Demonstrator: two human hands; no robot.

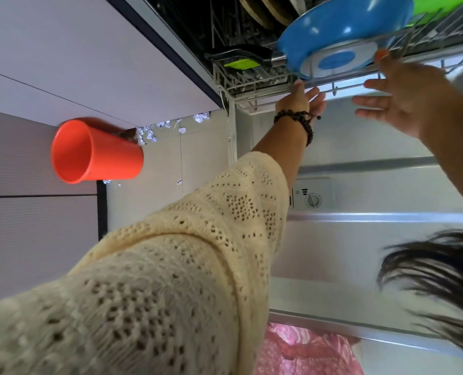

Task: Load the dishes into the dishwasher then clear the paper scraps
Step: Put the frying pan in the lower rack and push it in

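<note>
Left hand (303, 100) and right hand (398, 96) both spread, touching rack (279, 100); no writing legible.

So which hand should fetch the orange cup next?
Left, probably. The orange cup sits on the left arm's side of the scene. The left hand is open at the rack front and holds nothing. The right hand, also open, is farther right and would have to cross over the left arm.
</note>
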